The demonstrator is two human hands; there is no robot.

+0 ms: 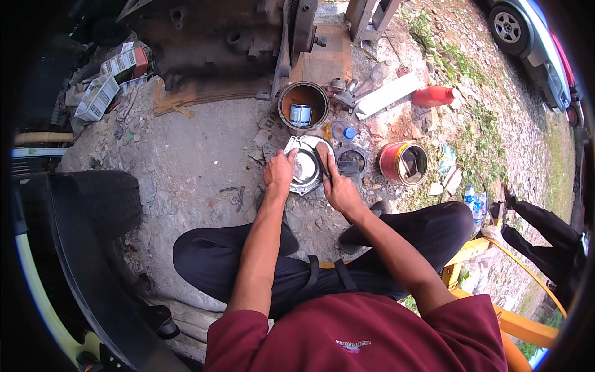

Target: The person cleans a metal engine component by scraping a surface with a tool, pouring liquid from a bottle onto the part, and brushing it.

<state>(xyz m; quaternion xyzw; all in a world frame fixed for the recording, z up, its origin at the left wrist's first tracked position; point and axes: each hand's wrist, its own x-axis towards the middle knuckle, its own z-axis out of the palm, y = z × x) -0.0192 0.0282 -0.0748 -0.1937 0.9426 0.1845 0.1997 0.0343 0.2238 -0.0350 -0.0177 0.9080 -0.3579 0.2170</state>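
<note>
Between my feet lies a round cast metal housing (304, 187) with a large central opening and bolt lugs on its rim. My left hand (279, 173) grips its left edge, thumb on top. In my right hand (343, 191) is what looks like a scraper (323, 154), brownish and broad at its end, with a dark handle. Its end rests against the housing's upper right side; the exact contact is hidden. Right of the housing sits a dark metal ring part (363, 161). Just beyond stands a clear plastic bottle with a blue cap (348, 133) and yellowish liquid.
A large engine block (218, 42) sits on cardboard (327, 56) ahead. A round metal tub (283, 109) holds a blue-white can (300, 115). Rightward are a red tin (389, 162) and a red plastic bottle (432, 96). A tyre (107, 200) stands left; another person's legs (539, 232) show right.
</note>
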